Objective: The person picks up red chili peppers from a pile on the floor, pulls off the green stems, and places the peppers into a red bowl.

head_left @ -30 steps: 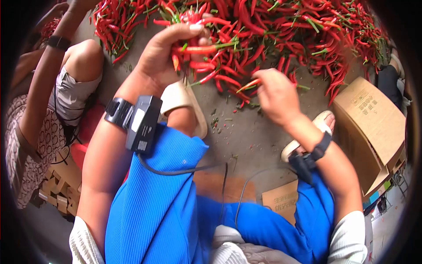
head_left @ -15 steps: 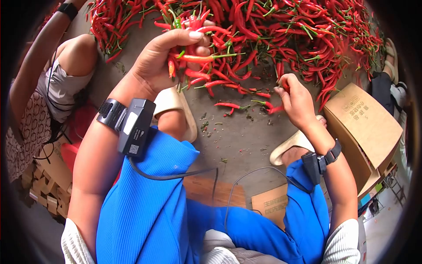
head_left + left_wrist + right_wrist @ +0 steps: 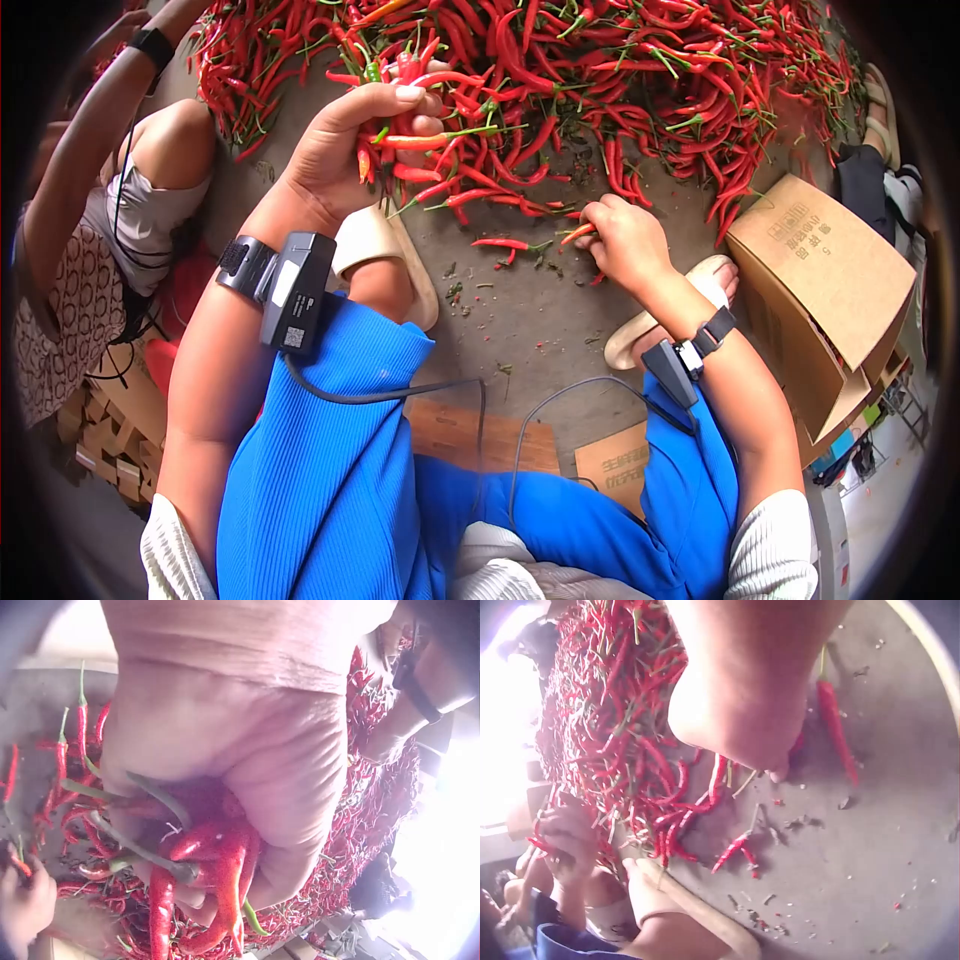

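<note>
Left hand [image 3: 335, 145] is gripping a chilli bunch [image 3: 412, 143], fingers curled, likely so none are slipping; right hand [image 3: 632, 246] is pinching one chilli [image 3: 577, 233]. Pile [image 3: 690, 85] is lying at 12–1 o'clock on floor [image 3: 540, 350].

On my feed, my left arm [image 3: 215, 355] rose from the lower left of the head view, and its hand stood left of the upper centre. I had that left hand [image 3: 350, 145] gripping, the fingers curled and the thumb [image 3: 372, 100] laid across, its tip to the right. In the left wrist view the hand came down from the top edge, its fingers folded toward the lower middle.

My right arm [image 3: 748, 390] slanted up and left from the lower right. I had the right hand [image 3: 630, 245] right of centre, lower than the left, back upward, fingers [image 3: 594, 222] bunched leftward in a pinch.
</note>
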Available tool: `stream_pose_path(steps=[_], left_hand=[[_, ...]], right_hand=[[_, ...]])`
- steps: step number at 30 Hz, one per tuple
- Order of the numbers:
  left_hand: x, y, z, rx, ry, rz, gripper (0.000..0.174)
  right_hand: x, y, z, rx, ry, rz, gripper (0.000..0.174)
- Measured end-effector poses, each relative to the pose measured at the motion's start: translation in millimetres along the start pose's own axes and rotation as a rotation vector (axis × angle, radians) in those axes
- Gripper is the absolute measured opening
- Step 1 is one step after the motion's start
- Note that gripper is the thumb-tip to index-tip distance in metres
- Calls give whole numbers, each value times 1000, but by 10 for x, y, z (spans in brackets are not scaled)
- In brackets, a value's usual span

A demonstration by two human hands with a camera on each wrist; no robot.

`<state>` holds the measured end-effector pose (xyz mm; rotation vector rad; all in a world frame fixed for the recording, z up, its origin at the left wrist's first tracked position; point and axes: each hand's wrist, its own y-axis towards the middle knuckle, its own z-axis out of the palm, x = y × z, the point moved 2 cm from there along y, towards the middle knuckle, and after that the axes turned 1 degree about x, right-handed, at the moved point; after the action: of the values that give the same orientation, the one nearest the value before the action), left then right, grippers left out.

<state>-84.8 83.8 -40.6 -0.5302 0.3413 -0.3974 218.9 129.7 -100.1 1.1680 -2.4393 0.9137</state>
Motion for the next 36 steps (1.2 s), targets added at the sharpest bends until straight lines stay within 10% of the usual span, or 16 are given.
stream_pose_path(steps=[3,4,10,22,29,36], left_hand=[[1,-4,21,-2,7,2,42],[8,-7,23,-8,10,4,42],[7,9,-1,-10,-7,-23,43],[325,214,227,-26,554,-188,45],[381,272,295,4,150,-111,39],[272,264,331,-58,351,-148,22]], right_hand=[[-54,17,-84,5,486,162,22],[-37,26,-125,187,1061,392,19],[35,-101,-445,323,1591,570,25],[547,246,-897,84,1619,257,18],[757,596,-1162,-197,1498,167,19],[491,549,-910,-485,1216,254,20]])
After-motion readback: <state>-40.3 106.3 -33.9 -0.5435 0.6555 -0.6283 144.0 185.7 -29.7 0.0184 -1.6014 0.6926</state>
